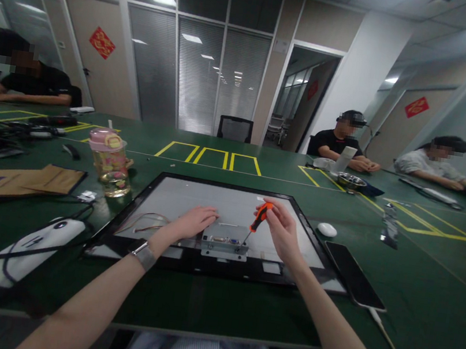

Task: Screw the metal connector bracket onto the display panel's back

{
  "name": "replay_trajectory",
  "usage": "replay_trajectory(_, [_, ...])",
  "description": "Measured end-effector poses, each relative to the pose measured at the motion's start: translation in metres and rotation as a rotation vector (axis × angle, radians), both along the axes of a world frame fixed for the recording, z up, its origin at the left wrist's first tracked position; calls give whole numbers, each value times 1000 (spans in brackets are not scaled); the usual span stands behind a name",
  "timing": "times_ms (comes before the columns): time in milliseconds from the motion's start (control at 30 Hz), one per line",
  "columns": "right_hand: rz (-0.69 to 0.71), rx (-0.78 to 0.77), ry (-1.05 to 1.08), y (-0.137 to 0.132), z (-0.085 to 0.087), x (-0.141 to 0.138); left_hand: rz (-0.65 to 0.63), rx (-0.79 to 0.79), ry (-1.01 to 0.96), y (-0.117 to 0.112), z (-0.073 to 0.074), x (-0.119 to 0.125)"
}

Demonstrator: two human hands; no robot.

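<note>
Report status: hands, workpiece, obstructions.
Right hand grips screwdriver, tip at metal bracket. Left hand rests on panel. Phone lies right of panel, apart.

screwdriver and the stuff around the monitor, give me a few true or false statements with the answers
1. The right hand holds a screwdriver with an orange and black handle. True.
2. The left hand is lifting the monitor off the table. False: the hand rests on the monitor's back, and the monitor lies flat on the table.
3. A phone lies to the right of the monitor. True.
4. The white mouse sits on top of the phone. False: it sits on the table, apart from the phone.
5. The bottle lies on its side. False: it stands upright, left of the monitor.
</note>
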State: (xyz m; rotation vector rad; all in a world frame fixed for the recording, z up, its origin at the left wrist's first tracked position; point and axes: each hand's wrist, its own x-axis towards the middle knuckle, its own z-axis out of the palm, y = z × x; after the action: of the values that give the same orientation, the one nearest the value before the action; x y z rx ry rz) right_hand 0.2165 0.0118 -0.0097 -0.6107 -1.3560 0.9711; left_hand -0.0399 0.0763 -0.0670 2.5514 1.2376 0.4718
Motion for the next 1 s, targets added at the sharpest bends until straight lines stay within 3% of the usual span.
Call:
replay_trajectory(300, [-132, 8, -27, 7, -9, 3, 7, 9, 2, -3, 6, 3])
replay_trajectory(667, [107, -90, 133, 0, 3, -3, 6, 9, -5, -5, 7, 4])
replay_trajectory(1000, [140, -151, 171, 3, 3, 2, 12, -2, 1, -5, 7, 3])
